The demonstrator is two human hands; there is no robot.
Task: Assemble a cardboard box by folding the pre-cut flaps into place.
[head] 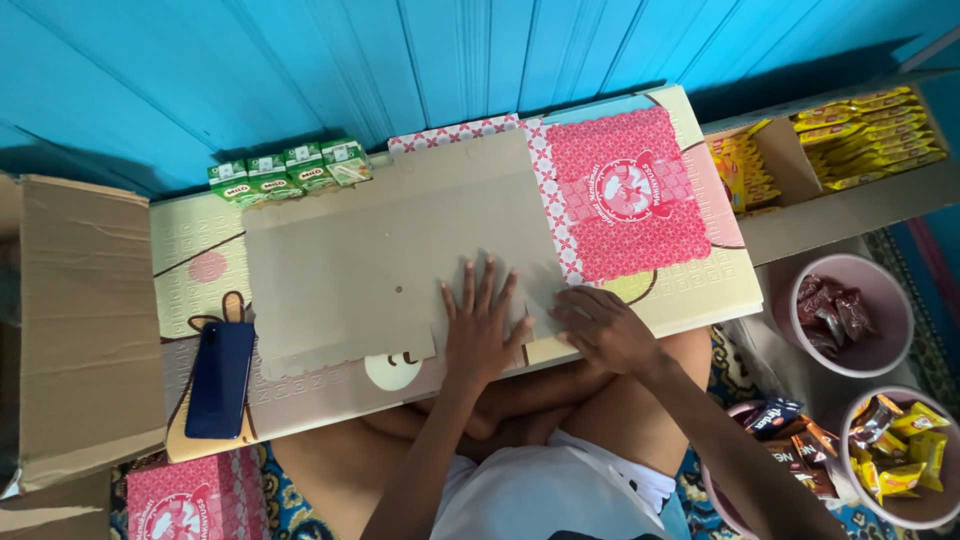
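A flat, unfolded cardboard box blank (380,250), plain brown inside up, lies across a low patterned lap table (700,290). Its red and white printed flap (625,195) is turned out to the right. My left hand (482,330) presses flat on the brown cardboard near its front edge, fingers spread. My right hand (605,328) rests beside it, fingers curled down on the cardboard's right front edge, next to the printed part. Neither hand lifts anything.
Green drink cartons (290,170) stand at the table's back left. A dark blue phone (220,378) lies front left. A big brown box (80,320) stands left. Right: a box of yellow packets (865,135) and pink bowls of wrapped sweets (850,315), (900,455). Another folded red box (190,500) lies below.
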